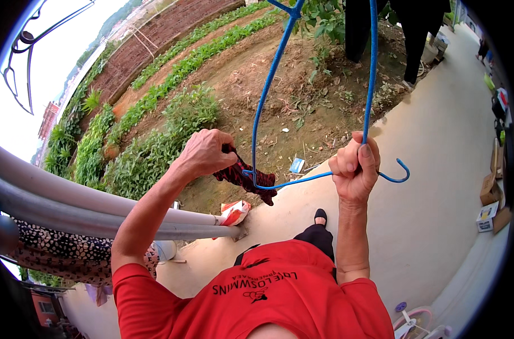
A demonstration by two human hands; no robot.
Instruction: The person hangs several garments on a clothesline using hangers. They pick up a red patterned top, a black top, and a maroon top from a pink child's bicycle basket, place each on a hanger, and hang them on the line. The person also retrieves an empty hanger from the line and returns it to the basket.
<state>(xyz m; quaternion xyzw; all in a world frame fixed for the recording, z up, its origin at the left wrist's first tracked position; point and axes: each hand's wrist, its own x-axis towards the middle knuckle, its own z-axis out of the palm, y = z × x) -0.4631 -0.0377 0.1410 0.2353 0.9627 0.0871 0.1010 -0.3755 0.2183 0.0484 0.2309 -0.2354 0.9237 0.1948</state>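
- I have the right hand [356, 166] curled into a firm fist with no gap at the fingers, gripping the blue wire hanger [371, 68] where its rods meet beside the hook; holding it there probably steadies the whole frame and leaves the hook free on the right.
- My left hand [206, 151] pinches a dark edge of the red-and-black patterned cloth [240, 179], fingertips drawn together, the rest dangling toward the path; I take that as a way to control one edge.
- The cloth overlaps the hanger's near corner in my view; I can't tell whether it is looped on or merely behind.
- Both things are out ahead of the red T-shirt [212, 313], above the concrete path [426, 169], presumably to stay clear of the soil in the garden plot [240, 107].
- A spotted garment [65, 248] hangs at left, near the grey pipe [99, 212].
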